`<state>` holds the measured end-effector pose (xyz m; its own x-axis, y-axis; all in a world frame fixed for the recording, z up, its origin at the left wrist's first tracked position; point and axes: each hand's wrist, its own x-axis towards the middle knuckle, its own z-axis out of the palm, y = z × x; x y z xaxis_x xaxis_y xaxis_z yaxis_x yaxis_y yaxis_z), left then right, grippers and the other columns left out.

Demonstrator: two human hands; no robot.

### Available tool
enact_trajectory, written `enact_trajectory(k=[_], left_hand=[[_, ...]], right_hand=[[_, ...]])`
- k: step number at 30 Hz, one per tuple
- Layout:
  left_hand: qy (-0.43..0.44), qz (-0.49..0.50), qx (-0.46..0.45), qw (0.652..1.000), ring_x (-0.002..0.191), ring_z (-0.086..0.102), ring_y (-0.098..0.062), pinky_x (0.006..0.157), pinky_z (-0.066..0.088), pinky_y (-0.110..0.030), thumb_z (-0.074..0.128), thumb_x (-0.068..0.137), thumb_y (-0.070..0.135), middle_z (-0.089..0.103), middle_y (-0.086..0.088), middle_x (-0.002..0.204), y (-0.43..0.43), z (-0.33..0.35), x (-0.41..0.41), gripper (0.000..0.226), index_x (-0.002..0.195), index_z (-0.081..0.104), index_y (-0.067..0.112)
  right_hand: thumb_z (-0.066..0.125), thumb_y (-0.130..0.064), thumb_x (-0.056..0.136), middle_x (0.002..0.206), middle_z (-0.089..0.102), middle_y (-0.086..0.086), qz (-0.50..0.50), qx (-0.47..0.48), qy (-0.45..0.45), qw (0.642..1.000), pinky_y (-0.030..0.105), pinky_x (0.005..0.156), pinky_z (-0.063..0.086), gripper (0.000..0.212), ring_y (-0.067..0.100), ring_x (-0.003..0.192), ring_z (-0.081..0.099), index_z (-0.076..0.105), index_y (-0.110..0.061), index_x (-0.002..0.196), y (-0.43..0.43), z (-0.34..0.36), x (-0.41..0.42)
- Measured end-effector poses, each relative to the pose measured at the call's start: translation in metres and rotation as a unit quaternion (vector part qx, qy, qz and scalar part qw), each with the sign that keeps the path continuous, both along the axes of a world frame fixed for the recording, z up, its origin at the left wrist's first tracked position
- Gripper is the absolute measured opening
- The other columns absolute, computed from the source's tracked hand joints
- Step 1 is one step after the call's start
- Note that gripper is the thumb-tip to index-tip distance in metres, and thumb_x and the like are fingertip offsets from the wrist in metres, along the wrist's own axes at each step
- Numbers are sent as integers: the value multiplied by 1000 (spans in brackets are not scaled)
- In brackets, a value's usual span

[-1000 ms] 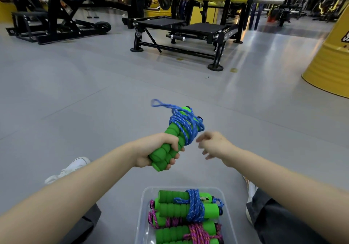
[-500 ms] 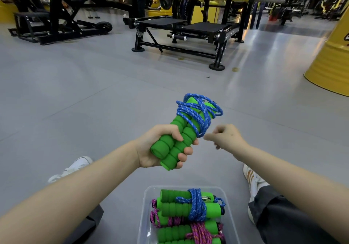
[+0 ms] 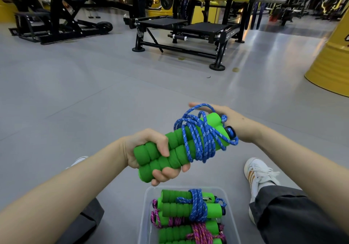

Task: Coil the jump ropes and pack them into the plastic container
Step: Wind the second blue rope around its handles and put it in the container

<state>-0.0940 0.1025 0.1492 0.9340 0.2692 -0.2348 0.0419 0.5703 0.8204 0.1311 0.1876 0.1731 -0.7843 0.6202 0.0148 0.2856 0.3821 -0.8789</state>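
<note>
At 6 o'clock, plastic container (image 3: 147, 206) has coiled ropes (image 3: 188, 208) already; left grip (image 3: 151, 153) clamps green handles (image 3: 176, 159), right grip (image 3: 232, 122) straight-fingered under blue rope (image 3: 202, 139) loop. Tuck + pack left, imo.

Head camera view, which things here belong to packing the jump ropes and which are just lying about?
Part of the job: blue jump rope gripped by the left hand; right hand at its loops; plastic container; packed ropes inside it.

Just lying about: barbell rack; black machine; yellow drum.
</note>
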Motion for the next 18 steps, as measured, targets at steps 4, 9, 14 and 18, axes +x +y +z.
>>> enact_trajectory(k=[4,9,14,18], left_hand=[[-4,-22,3,1000,58,58,-8,58,53,-24,57,74,25,60,0,76,1,3,2,37,105,58,5],[-67,-1,-14,998,60,59,-11,62,54,-26,55,76,22,60,-4,77,0,7,14,36,106,55,2],[-127,191,-29,973,58,55,-17,62,52,-30,62,70,16,56,-9,74,9,21,12,35,101,61,0],[-60,397,-21,915,51,51,-16,53,51,-26,74,47,15,53,-7,68,14,14,-10,49,92,57,2]], right_hand=[[47,-4,87,111,67,7,-56,-156,73,983,16,69,53,28,8,87,68,67,-18,100,7,-6,-8],[46,-3,93,108,61,12,-149,-137,-27,979,5,53,41,16,-9,53,56,60,-9,96,-2,-31,-16],[49,-22,92,54,34,0,-138,-246,20,959,22,47,29,21,7,39,30,43,-18,72,-38,-55,-55],[44,-7,91,43,27,-7,-201,-257,163,931,25,48,16,26,7,37,21,44,-13,65,-47,-55,-60]])
